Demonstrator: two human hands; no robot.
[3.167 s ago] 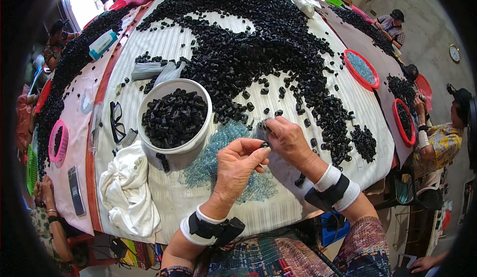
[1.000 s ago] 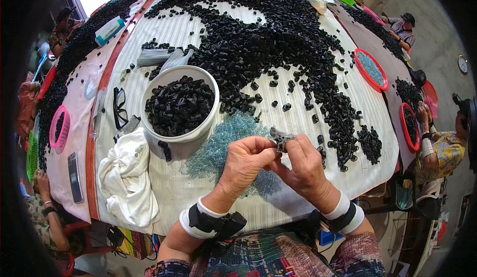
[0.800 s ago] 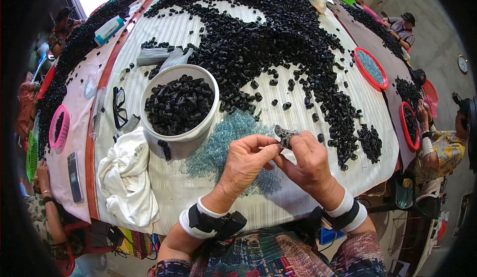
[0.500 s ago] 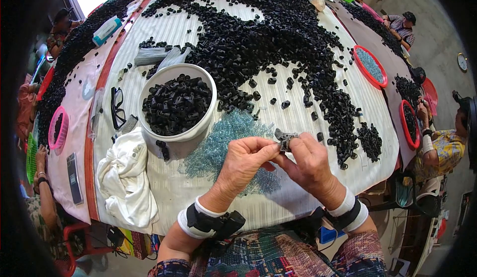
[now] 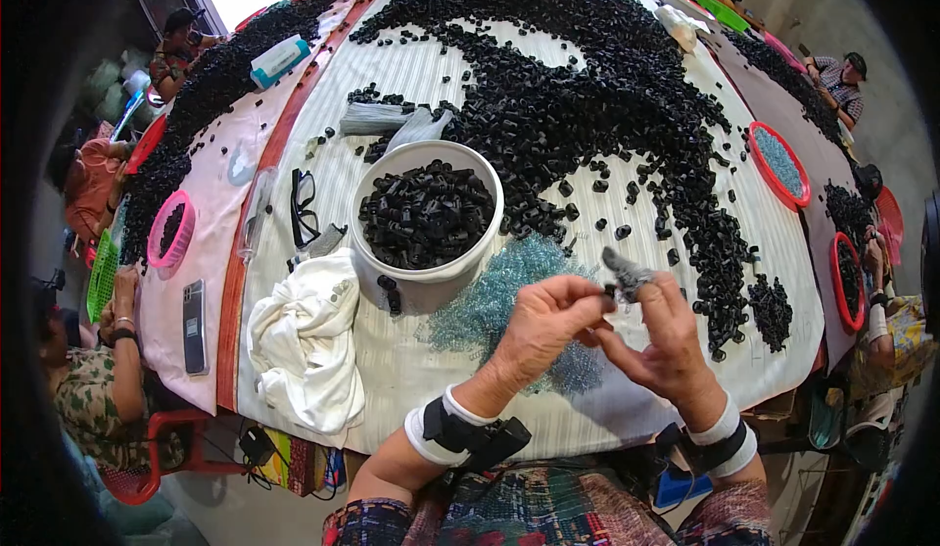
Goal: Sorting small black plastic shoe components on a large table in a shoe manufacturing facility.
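My left hand (image 5: pixel 553 326) pinches a small black plastic part (image 5: pixel 609 294) between thumb and forefinger. Close against it is my right hand (image 5: pixel 666 340), its fingers curled and its thumb near the left fingertips. A dark grey, cloth-like piece (image 5: pixel 629 272) sits at the right forefinger; whether it is gripped or worn there I cannot tell. Below both hands lies a heap of small bluish coil springs (image 5: pixel 480 301). To the left stands a white tub (image 5: pixel 497 203) full of black plastic parts (image 5: pixel 421 213).
A large spread of black parts (image 5: pixel 568 105) covers the table's far side. At left lie a white cloth (image 5: pixel 308 340), eyeglasses (image 5: pixel 305 208) and a phone (image 5: pixel 195 326). Bundled grey strips (image 5: pixel 377 118) lie behind the tub. A red basket (image 5: pixel 805 193) holds springs. Other people sit along both sides.
The whole view has swung left, so the table and hands appear farther right. My hands stay close together over the springs, and the black part now shows between the fingertips.
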